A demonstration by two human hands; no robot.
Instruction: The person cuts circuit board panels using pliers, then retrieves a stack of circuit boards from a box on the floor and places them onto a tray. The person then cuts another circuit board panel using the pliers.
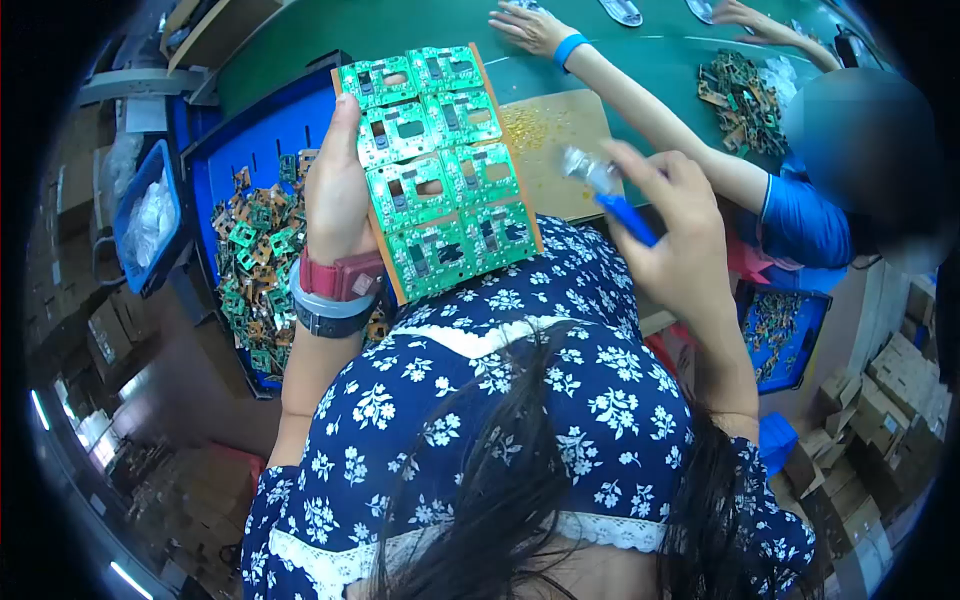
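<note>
Green circuit panel (455, 170) juts right from left hand (335, 195), partly closed on its left edge; right hand (675, 235), half-curled round blue-handled tool (626, 216), near panel's right side

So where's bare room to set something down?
The green tabletop shows bare left of the co-worker's hand, beyond the orange-edged green circuit-board panel, and between their forearm and the loose-board heap. Crowded: the blue tray, piled with small boards, and the brown cardboard sheet, scattered with yellow bits.
</note>
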